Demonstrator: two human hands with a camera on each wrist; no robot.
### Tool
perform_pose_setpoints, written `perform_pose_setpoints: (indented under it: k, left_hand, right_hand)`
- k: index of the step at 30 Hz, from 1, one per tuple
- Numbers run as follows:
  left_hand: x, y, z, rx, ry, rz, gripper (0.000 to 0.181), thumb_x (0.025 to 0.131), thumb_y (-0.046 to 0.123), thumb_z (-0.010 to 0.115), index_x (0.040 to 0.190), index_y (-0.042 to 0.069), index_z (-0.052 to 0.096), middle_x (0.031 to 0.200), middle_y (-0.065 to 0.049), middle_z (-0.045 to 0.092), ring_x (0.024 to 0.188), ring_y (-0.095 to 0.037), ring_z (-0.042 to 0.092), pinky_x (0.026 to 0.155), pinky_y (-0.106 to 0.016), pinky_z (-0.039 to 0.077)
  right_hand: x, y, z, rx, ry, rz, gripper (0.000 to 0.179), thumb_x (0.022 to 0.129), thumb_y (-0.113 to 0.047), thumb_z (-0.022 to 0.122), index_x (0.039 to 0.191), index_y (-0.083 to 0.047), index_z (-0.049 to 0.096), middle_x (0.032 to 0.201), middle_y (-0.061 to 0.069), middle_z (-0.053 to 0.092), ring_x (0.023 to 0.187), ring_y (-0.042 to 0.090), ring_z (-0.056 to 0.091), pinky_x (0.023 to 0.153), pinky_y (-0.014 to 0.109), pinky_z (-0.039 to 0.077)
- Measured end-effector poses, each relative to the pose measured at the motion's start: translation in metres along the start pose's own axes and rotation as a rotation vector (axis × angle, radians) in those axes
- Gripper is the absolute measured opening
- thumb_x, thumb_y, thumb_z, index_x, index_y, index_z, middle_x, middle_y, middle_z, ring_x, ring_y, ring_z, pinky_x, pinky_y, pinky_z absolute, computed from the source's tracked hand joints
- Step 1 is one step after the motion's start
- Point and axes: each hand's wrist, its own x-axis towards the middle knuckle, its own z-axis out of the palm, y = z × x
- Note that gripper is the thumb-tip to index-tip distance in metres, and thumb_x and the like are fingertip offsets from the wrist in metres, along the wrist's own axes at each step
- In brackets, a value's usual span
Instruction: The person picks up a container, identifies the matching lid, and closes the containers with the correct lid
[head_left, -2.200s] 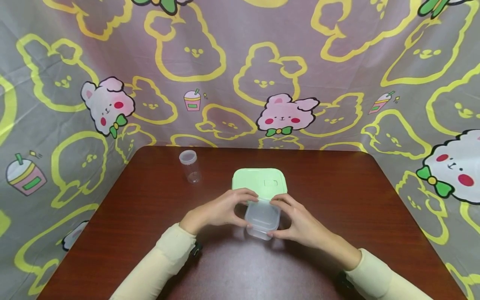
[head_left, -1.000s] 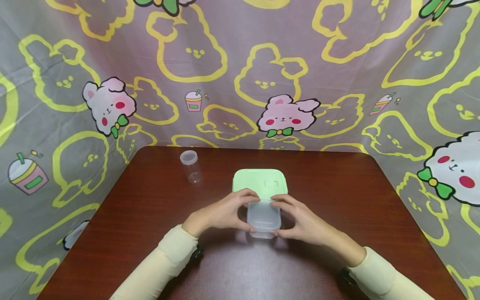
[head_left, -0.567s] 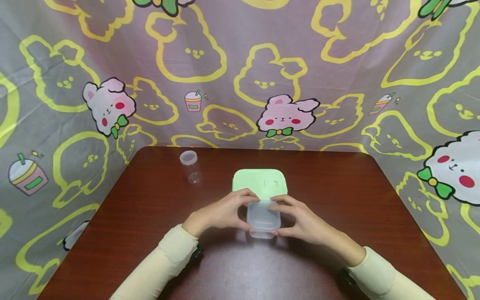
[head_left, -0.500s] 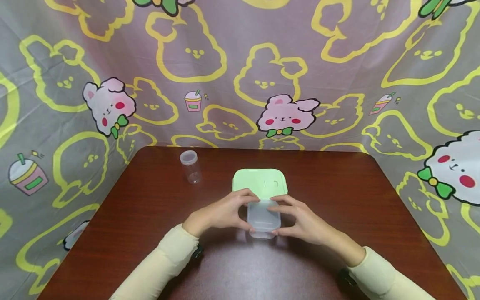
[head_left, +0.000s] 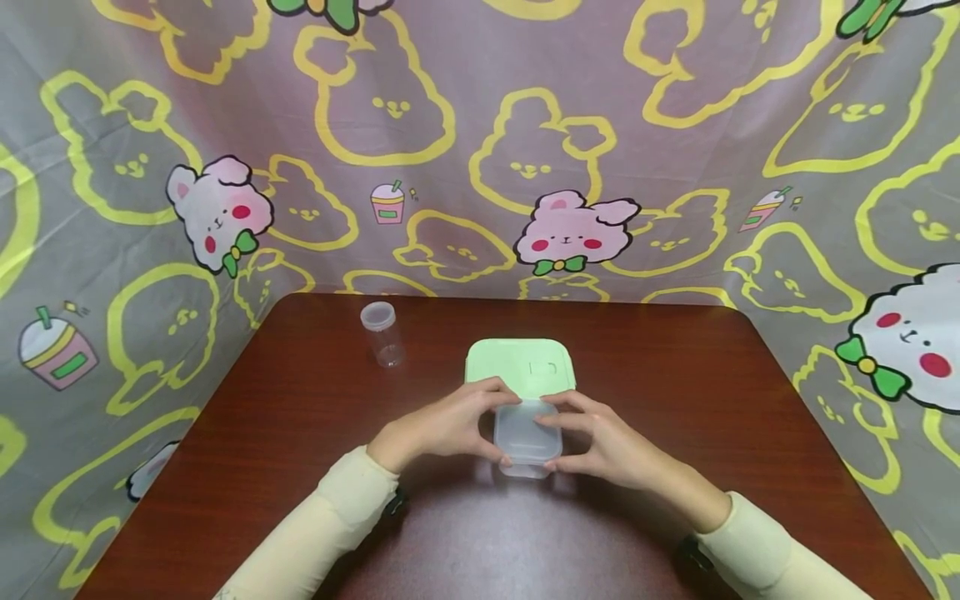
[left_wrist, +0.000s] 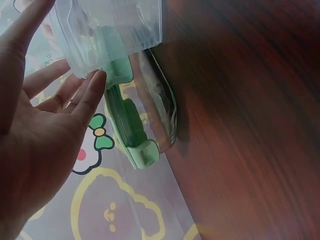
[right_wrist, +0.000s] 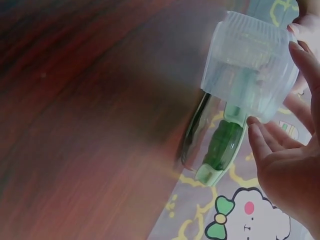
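Observation:
A small translucent plastic food container sits at the table's middle, just in front of a larger glass food container with a pale green lid. My left hand grips the small container's left side, thumb at the near corner and fingers at the far one. From the right, my right hand holds it likewise, one finger lying over the top. In the left wrist view, the fingertips touch the upper edge of the small container. The right wrist view shows its ribbed side in front of the larger container's green clip.
A clear jar with a whitish lid stands at the back left of the brown wooden table. A curtain with bunny prints surrounds the table's back and sides.
Since the earliest frame the small container has turned slightly, and its near edge now lies straighter. One right finger has shifted onto its top. In the last half second almost nothing moves.

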Motion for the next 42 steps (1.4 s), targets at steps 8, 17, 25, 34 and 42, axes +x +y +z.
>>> perform_pose_setpoints:
  k: [8, 17, 25, 34, 42]
  left_hand:
    - [-0.0014, -0.0013, -0.0006, -0.016, -0.01, -0.002, 0.076, 0.077, 0.04, 0.09, 0.138, 0.006, 0.061, 0.134, 0.001, 0.056, 0.119, -0.01, 0.054, 0.102, -0.025, 0.047]
    - [-0.0034, -0.0004, 0.0004, -0.042, -0.015, -0.014, 0.076, 0.078, 0.044, 0.089, 0.14, 0.009, 0.06, 0.135, 0.004, 0.054, 0.119, -0.008, 0.053, 0.102, -0.024, 0.047]
    - [-0.0036, 0.0003, 0.0014, -0.041, -0.012, -0.019, 0.078, 0.077, 0.044, 0.09, 0.141, 0.01, 0.059, 0.136, 0.004, 0.053, 0.12, -0.008, 0.053, 0.102, -0.024, 0.047]
    - [-0.0046, 0.0014, 0.0011, -0.069, -0.026, -0.039, 0.07, 0.088, 0.047, 0.08, 0.143, 0.01, 0.057, 0.139, 0.003, 0.053, 0.122, -0.008, 0.052, 0.104, -0.026, 0.046]
    - [-0.0028, 0.0002, 0.002, -0.07, -0.011, -0.034, 0.066, 0.089, 0.044, 0.079, 0.142, 0.01, 0.058, 0.138, 0.002, 0.056, 0.122, -0.009, 0.054, 0.105, -0.028, 0.046]
  right_hand:
    - [0.0, -0.0026, -0.0019, 0.008, -0.031, 0.066, 0.074, 0.082, -0.042, 0.086, 0.143, -0.011, 0.058, 0.145, 0.005, 0.055, 0.13, 0.021, 0.055, 0.104, 0.047, 0.05]
    - [-0.001, -0.0032, -0.0009, -0.019, -0.042, 0.061, 0.07, 0.083, -0.042, 0.085, 0.142, -0.015, 0.059, 0.147, 0.009, 0.053, 0.131, 0.025, 0.055, 0.102, 0.05, 0.051]
    - [-0.0014, -0.0025, 0.0011, -0.038, -0.023, 0.047, 0.067, 0.083, -0.041, 0.085, 0.14, -0.014, 0.061, 0.145, 0.007, 0.055, 0.129, 0.023, 0.056, 0.101, 0.049, 0.051]
    - [0.0005, -0.0049, 0.0023, -0.012, -0.023, 0.088, 0.059, 0.094, -0.039, 0.075, 0.142, -0.009, 0.057, 0.144, 0.006, 0.055, 0.128, 0.02, 0.056, 0.102, 0.046, 0.051]
    - [0.002, -0.0044, 0.0016, 0.011, -0.041, 0.108, 0.063, 0.093, -0.039, 0.076, 0.142, -0.006, 0.056, 0.142, 0.004, 0.056, 0.129, 0.019, 0.056, 0.104, 0.046, 0.05]
